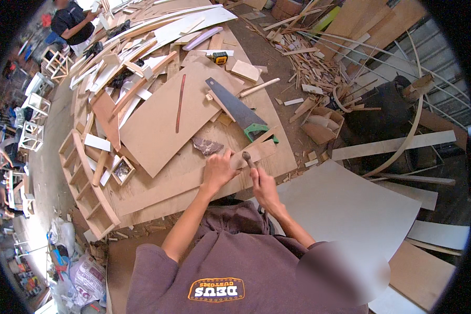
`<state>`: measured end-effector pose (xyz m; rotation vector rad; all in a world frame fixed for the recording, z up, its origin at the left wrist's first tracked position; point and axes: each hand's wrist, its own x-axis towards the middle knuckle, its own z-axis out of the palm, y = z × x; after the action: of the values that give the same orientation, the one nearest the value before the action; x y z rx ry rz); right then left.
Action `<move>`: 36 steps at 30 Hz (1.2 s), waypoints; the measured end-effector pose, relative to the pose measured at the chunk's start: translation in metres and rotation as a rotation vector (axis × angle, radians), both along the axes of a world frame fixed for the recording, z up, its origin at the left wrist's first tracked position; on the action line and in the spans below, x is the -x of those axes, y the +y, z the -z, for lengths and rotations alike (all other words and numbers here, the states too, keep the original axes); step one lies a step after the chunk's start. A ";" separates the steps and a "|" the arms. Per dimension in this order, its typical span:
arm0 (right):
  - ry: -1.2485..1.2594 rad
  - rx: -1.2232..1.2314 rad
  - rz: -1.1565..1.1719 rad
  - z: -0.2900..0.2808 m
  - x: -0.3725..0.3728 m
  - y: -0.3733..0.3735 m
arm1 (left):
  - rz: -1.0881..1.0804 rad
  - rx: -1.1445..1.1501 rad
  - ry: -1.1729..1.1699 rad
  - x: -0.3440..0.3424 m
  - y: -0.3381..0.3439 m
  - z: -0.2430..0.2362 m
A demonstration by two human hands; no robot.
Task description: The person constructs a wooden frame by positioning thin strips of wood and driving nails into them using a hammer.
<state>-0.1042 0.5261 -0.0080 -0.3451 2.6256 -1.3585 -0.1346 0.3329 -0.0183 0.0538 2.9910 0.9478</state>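
In my right hand (264, 184) is a hammer (247, 158), its small dark head up and its handle inside my closed fingers. The hammer head is beside the fingertips of my left hand (219, 171). My left hand is closed over a long thin wooden strip (162, 197) near the front edge of the worktable; what its fingertips pinch, if anything, is too small to make out. A crumpled brownish piece (208, 146) lies just beyond my left hand. Farther off rests a handsaw (234, 103) with a green handle, its blade pointing away to the left.
A large brown board (167, 118) carries a narrow red strip (180, 103). Beyond are a yellow-black tape measure (220, 57) and piled wood offcuts (141, 57). A ladder-like wooden frame (86, 186) stands left. At right is a pale panel (340, 204). Another person (73, 23) stands far left.
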 end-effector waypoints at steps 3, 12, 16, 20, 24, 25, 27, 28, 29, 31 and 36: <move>0.152 0.171 0.017 -0.065 0.001 -0.018 | -0.019 0.002 -0.008 -0.001 -0.009 0.002; 0.032 0.176 0.198 -0.030 0.022 -0.009 | 0.077 -0.098 -0.024 -0.003 -0.028 -0.009; 0.013 0.416 0.345 -0.036 0.020 -0.024 | 0.045 -0.225 0.031 0.004 -0.066 -0.042; 0.045 0.607 0.352 -0.062 0.033 -0.061 | -0.058 -0.450 0.075 0.012 -0.132 -0.104; 0.198 0.637 0.327 -0.079 0.061 -0.117 | -0.205 -0.672 0.221 0.007 -0.187 -0.169; 0.232 0.667 0.330 -0.090 0.068 -0.130 | -0.220 -0.734 0.203 0.004 -0.194 -0.194; 0.250 0.741 0.303 -0.120 0.078 -0.157 | -0.261 -0.840 0.352 0.000 -0.218 -0.204; 0.237 0.760 0.265 -0.129 0.087 -0.169 | -0.279 -0.890 0.431 -0.006 -0.230 -0.211; 0.220 0.771 0.231 -0.134 0.098 -0.176 | -0.288 -0.945 0.444 -0.013 -0.237 -0.222; 0.086 0.845 0.161 -0.168 0.103 -0.206 | -0.301 -1.087 0.529 -0.020 -0.259 -0.223; 0.261 0.907 -0.025 -0.210 0.139 -0.260 | -0.219 -1.279 0.720 -0.016 -0.316 -0.213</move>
<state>-0.2434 0.2657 0.2016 -0.6859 1.9676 -2.5670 -0.1186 0.0169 0.1945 0.0732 2.1811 3.1827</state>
